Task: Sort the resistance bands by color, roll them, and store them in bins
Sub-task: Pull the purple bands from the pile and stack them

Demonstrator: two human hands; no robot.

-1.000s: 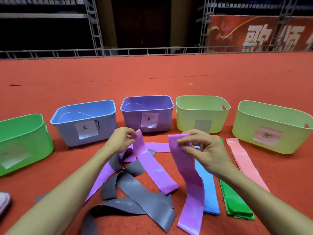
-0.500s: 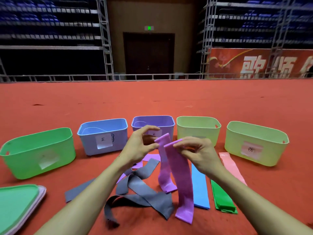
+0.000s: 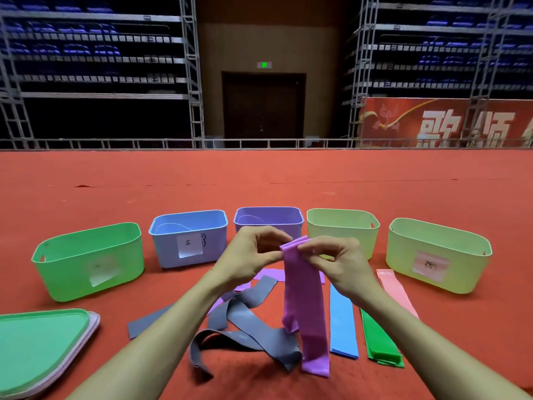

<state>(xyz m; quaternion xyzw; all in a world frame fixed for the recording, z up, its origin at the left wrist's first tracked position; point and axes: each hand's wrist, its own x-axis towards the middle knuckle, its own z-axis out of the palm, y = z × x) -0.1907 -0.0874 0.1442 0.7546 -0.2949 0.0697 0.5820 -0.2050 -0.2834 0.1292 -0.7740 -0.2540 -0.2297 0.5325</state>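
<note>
Blue bin label (image 3: 189,245) "蓝" (banner (image 3: 447,122) "歌颂")

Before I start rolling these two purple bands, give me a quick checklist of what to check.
1. Top ends pinched together by left hand and right hand: ok.
2. Lower ends of the purple bands level: not ok, they meet the carpet apart.
3. All purple gathered: not ok, a loose purple band lies beside the grey bands.
4. Purple bin open, lid off: ok.
5. Purple bin empty: cannot tell.
</note>
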